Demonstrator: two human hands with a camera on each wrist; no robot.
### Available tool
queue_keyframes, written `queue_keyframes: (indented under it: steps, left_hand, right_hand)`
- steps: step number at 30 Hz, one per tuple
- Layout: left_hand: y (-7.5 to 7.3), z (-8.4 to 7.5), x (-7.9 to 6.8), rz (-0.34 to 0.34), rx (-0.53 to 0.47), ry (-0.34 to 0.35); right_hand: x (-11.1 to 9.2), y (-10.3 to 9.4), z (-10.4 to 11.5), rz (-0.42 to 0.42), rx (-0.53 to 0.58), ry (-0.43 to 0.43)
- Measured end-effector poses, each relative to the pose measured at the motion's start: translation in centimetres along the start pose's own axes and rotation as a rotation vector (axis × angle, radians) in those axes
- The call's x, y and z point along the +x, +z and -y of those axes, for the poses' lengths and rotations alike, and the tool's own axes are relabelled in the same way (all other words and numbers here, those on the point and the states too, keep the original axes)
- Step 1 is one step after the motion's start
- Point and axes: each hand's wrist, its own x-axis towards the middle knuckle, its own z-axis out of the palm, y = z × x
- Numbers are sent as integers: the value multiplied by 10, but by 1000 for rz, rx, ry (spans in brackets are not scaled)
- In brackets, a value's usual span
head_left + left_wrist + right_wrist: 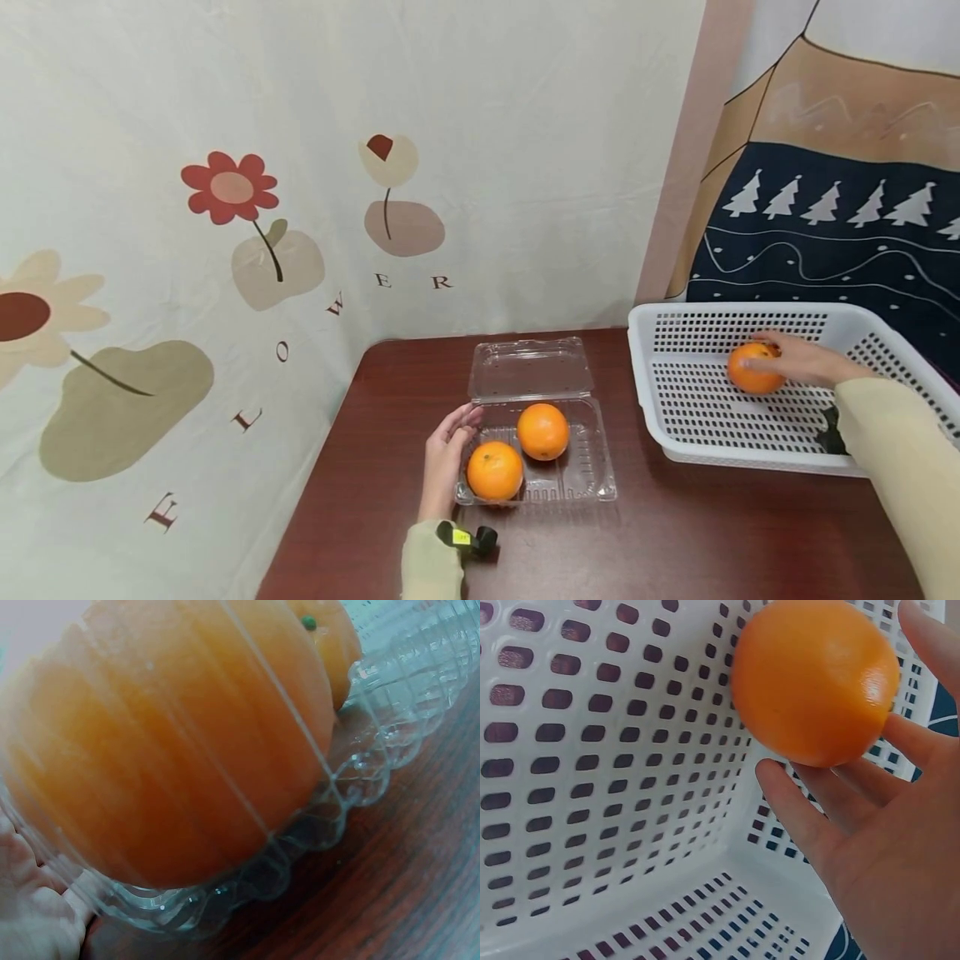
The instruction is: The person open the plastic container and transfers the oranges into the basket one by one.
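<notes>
My right hand (802, 360) holds an orange (753, 368) inside a white perforated plastic basket (678, 417). In the right wrist view, thumb and fingers are spread around that orange (814, 682). At the left, my left hand (447, 454) touches the left side of a clear plastic clamshell box (585, 467), its fingers near the rim. Two oranges lie in the box: one at the front left (495, 472), the other farther back (543, 432). The left wrist view looks through the clear wall at the nearer orange (172, 750), with part of the hand (34, 907) at the lower left.
The box's clear lid (531, 367) is folded back flat on the dark red-brown table (675, 533). Behind the table hangs a pale cloth (525, 167) with printed flowers. A dark cloth with white trees (832, 217) hangs behind the basket.
</notes>
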Motion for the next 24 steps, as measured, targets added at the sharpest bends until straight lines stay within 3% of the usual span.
queue_keyframes:
  steps: [8, 13, 24]
  left_hand:
    - [0, 1, 1, -3, 8, -1]
    - [-5, 11, 6, -8, 7, -2]
    - [-6, 23, 10, -30, 39, 25]
  right_hand:
    - [-2, -8, 6, -20, -14, -31]
    - [-4, -14, 15, -48, -31, -58]
    - [-10, -23, 45, -72, 29, -73]
